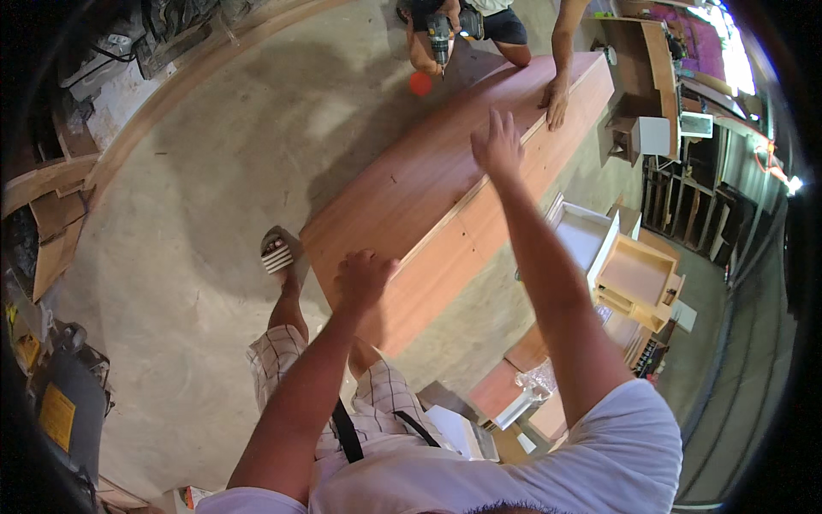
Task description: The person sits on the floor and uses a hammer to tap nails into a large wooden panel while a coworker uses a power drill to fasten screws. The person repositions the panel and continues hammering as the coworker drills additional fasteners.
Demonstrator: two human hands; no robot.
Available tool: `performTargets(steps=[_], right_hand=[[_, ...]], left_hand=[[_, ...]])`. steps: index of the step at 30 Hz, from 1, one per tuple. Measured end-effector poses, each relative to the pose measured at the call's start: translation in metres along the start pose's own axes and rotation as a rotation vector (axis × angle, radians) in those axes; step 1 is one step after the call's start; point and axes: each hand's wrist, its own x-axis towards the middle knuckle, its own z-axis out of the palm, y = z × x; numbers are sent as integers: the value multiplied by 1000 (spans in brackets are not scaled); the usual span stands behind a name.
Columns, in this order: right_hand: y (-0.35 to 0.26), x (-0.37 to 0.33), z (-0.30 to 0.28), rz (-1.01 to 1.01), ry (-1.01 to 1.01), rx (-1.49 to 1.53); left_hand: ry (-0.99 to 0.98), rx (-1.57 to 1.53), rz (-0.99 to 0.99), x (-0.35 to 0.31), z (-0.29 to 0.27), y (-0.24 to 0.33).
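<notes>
Reddish-brown wood made up the long cabinet (pixel 445 180), which lay on its side across the concrete floor (pixel 223 171), running from the person's knees up toward the top of the view. The left hand (pixel 364 278) rested on the near end of its upper face, fingers curled under, holding nothing. The right hand (pixel 497 144) was raised over the top edge farther along, fingers spread wide and empty; whether it touched the wood could not be told. At the far end, a co-worker's hand (pixel 556 98) pressed flat on the panel, and another gripped a drill (pixel 439 36) pointed down at the board. A sandalled foot (pixel 278 253) stood just beside the near corner. Small drawers (pixel 634 278) sat on the floor to the right.
</notes>
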Motion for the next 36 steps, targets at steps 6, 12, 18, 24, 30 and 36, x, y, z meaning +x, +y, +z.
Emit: performTargets(steps=[6,12,18,24,30,36], right_hand=[[-12,-279,29,507,174,398],[-80,-405,69,1528,-218,1252],[-106,-398,96,1641,178,1209],[-120,-385,90,1684,266,1239],[-125,-381,89,1724,254,1174],[-121,-383,96,1644,361,1075]], left_hand=[[45,-543,-666,-7,-6,-103],[-329,-1326,-1023,-33,-10,-92],[-195,-1190,-870,-25,-35,-59],[-121,-1178,-868,-20,-44,-39],[-76,-1151,-870,-25,-42,-39],[-83,-1323,-906,-21,-1,-77]])
